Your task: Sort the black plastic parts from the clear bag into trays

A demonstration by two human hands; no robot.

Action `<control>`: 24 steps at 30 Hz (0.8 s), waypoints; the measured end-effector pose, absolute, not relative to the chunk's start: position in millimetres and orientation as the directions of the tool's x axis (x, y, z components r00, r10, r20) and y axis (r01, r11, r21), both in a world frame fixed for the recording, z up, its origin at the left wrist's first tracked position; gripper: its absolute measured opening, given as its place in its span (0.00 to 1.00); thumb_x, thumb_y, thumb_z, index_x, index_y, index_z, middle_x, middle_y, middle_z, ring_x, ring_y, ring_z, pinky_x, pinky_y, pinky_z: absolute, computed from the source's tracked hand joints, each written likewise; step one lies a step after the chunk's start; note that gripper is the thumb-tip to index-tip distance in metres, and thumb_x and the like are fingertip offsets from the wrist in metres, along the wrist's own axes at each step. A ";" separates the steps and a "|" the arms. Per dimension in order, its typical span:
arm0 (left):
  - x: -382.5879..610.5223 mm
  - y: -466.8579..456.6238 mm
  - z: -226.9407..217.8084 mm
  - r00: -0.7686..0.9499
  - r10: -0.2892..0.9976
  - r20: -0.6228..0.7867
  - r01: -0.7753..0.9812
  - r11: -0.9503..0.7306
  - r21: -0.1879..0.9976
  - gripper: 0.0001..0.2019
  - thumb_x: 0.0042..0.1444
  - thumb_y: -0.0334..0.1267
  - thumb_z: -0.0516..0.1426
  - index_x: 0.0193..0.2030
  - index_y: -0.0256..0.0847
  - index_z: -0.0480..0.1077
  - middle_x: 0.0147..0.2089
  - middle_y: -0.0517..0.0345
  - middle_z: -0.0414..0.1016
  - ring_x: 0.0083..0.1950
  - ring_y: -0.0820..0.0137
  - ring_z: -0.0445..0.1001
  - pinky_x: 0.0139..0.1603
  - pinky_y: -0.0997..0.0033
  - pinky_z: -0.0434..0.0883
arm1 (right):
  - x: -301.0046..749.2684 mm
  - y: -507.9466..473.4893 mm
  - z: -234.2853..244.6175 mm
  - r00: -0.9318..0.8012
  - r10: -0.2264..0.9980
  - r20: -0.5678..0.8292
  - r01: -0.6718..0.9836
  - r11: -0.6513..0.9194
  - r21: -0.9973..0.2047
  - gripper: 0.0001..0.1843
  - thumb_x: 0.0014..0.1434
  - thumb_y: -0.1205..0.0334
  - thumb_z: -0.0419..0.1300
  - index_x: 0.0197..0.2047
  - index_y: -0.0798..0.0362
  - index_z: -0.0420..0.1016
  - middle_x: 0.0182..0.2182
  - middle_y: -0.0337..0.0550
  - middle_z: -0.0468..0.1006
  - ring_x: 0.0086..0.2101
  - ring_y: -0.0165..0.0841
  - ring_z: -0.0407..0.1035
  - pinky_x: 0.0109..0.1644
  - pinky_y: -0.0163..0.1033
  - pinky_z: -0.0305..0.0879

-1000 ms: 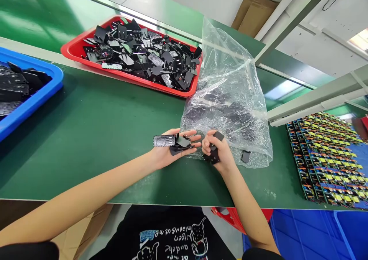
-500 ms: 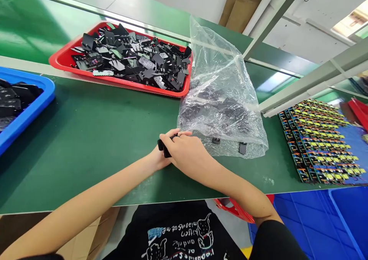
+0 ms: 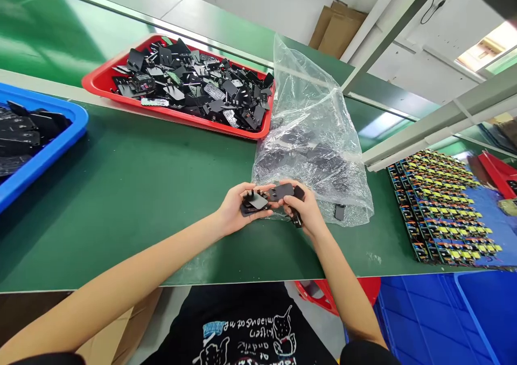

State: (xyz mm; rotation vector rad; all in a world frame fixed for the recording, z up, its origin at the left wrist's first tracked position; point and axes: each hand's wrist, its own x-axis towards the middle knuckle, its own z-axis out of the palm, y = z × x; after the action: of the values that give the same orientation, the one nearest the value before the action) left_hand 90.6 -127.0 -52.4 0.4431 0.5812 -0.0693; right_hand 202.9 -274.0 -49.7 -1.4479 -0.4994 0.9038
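My left hand (image 3: pixel 233 210) cups a small stack of black plastic parts (image 3: pixel 254 202) just above the green table (image 3: pixel 133 192). My right hand (image 3: pixel 307 211) is closed on more black plastic pieces (image 3: pixel 283 191) and holds one against the left hand's stack. Both hands meet right in front of a clear plastic bag (image 3: pixel 313 139) with black parts inside. One loose black part (image 3: pixel 340 211) lies at the bag's near edge.
A red tray (image 3: pixel 99 79) heaped with black parts stands at the back. A blue bin (image 3: pixel 60 139) with black parts sits far left. Rows of circuit boards (image 3: pixel 440 203) lie on the right. Blue crates (image 3: pixel 424 322) and a red one stand under the table edge.
My right hand, which lay over the left hand half a second ago, has drawn back to the right. It now holds a black piece against the stack in my left hand.
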 end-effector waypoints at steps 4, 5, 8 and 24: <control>91.6 -129.2 -52.4 0.824 0.109 -0.555 0.158 0.898 0.411 0.18 0.55 0.36 0.51 0.48 0.30 0.74 0.36 0.45 0.78 0.36 0.61 0.78 0.35 0.66 0.78 | 194.0 -274.7 -60.6 0.638 0.743 -0.202 -0.202 -0.092 -0.975 0.19 0.51 0.62 0.62 0.48 0.50 0.71 0.23 0.34 0.71 0.20 0.26 0.58 0.22 0.32 0.55; 91.5 -129.6 -52.1 0.823 0.117 -0.556 0.152 0.898 0.414 0.18 0.55 0.36 0.51 0.48 0.30 0.74 0.36 0.45 0.78 0.36 0.62 0.78 0.35 0.66 0.78 | 192.4 -274.9 -61.8 0.641 0.742 -0.199 -0.197 -0.092 -0.976 0.19 0.51 0.61 0.62 0.48 0.49 0.71 0.23 0.35 0.71 0.20 0.26 0.58 0.23 0.32 0.55; 90.6 -131.3 -50.7 0.826 0.147 -0.544 0.124 0.894 0.430 0.18 0.54 0.36 0.51 0.46 0.29 0.75 0.36 0.45 0.78 0.35 0.62 0.78 0.37 0.64 0.78 | 191.1 -275.7 -64.4 0.628 0.752 -0.199 -0.214 -0.078 -0.974 0.20 0.51 0.60 0.63 0.49 0.48 0.70 0.24 0.34 0.70 0.20 0.25 0.58 0.22 0.33 0.56; 89.2 -132.5 -50.0 0.847 0.173 -0.502 0.080 0.893 0.442 0.19 0.53 0.35 0.50 0.47 0.29 0.76 0.38 0.44 0.79 0.36 0.62 0.77 0.36 0.65 0.77 | 193.4 -276.0 -67.8 0.592 0.766 -0.249 -0.334 -0.048 -0.941 0.22 0.50 0.60 0.65 0.50 0.49 0.70 0.25 0.34 0.73 0.20 0.24 0.59 0.21 0.31 0.55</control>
State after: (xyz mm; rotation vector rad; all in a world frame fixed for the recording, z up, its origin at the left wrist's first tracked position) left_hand 89.2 -132.5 -50.0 0.4699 0.5630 0.0511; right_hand 193.4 -276.0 -67.8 -1.3413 -0.4103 0.9331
